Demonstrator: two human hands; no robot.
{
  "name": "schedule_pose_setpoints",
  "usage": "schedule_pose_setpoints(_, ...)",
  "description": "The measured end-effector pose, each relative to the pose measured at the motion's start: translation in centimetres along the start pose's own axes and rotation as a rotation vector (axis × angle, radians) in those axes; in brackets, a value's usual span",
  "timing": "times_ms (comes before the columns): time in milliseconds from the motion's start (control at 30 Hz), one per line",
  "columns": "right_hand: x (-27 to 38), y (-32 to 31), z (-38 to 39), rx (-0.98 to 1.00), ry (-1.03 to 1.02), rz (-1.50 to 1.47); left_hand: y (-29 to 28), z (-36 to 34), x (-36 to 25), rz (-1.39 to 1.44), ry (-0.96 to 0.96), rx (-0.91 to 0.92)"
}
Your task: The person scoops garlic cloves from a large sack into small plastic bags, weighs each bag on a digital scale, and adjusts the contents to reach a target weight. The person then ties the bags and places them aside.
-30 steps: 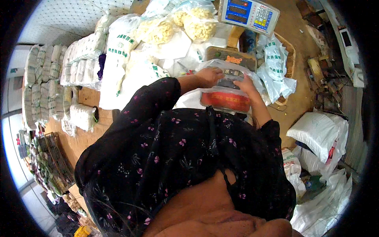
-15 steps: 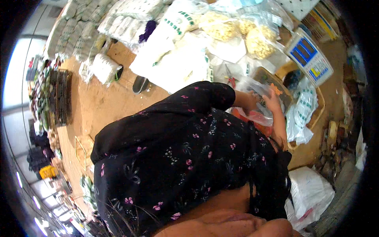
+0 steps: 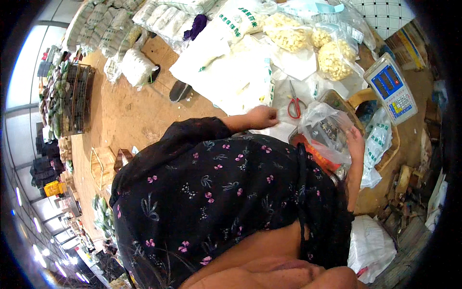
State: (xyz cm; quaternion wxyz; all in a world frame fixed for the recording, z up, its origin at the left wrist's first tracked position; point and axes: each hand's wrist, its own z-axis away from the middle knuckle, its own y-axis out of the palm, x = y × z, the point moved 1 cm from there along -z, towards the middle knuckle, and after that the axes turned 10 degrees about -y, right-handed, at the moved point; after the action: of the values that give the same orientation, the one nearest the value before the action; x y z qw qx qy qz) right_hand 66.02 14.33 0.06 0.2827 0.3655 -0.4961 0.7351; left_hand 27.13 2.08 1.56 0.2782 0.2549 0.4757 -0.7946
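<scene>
Brown floor (image 3: 139,111) across the left in the head view, with a tall stack of white-wrapped packs (image 3: 108,29) at upper left and a dark wire-mesh cage (image 3: 77,98) below that. Dark shoe with a pale sole (image 3: 180,90) near the white-covered surface (image 3: 243,74).

On the surface I see two clear bags of cream-coloured chunks, one left (image 3: 287,34), one right (image 3: 338,59), and red-handled metal scissors (image 3: 294,105) lying open. Grey-white digital scale with blue display panel (image 3: 391,90) at right, tilted in view. White bag with green print (image 3: 378,139) hangs over the wooden tub rim (image 3: 394,150), just right of the person.

Thin clear plastic bag (image 3: 325,126) sits in front of the person, right of the scissors, partly over a flat red container (image 3: 318,154). Right hand (image 3: 355,142) at its right edge, fingers bent, bag edge pinched. Left hand (image 3: 263,117) well apart from it, left of the scissors, fingers loosely curled; can't tell whether it grips anything.
</scene>
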Motion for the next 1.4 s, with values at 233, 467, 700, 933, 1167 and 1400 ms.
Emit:
schedule_pose_setpoints(233, 9.7, 3.0, 5.8, 0.009, -0.104, -0.238, -3.1, 2.6, 4.3, 0.006, -0.368, -0.477)
schedule_pose_setpoints(467, 12.4, 14.8, 5.8, 0.372, -0.115, -0.241, -4.3, -3.4, 6.8, 0.137, -0.18, -0.203)
schedule_pose_setpoints(700, 16.4, 17.7, 3.0, 0.102, -0.114, -0.232, -16.1, 0.2, -1.2, 0.352, 0.305, -0.061)
schedule_pose_setpoints(933, 20.0, 20.8, 2.8, 0.259, -0.102, -1.46, -23.6, 5.8, -12.0, 0.732, 0.677, 0.46)
schedule_pose_setpoints(1167, 21.3, 20.7, 3.5, 0.007, -0.378, -1.587, -22.9, 6.2, -15.2, 0.537, 0.775, 0.712)
schedule_pose_setpoints(1400, 15.0, 14.4, 10.5, -0.437, -0.414, -1.683, -20.3, 5.0, -14.5, 0.594, 0.762, 0.805)
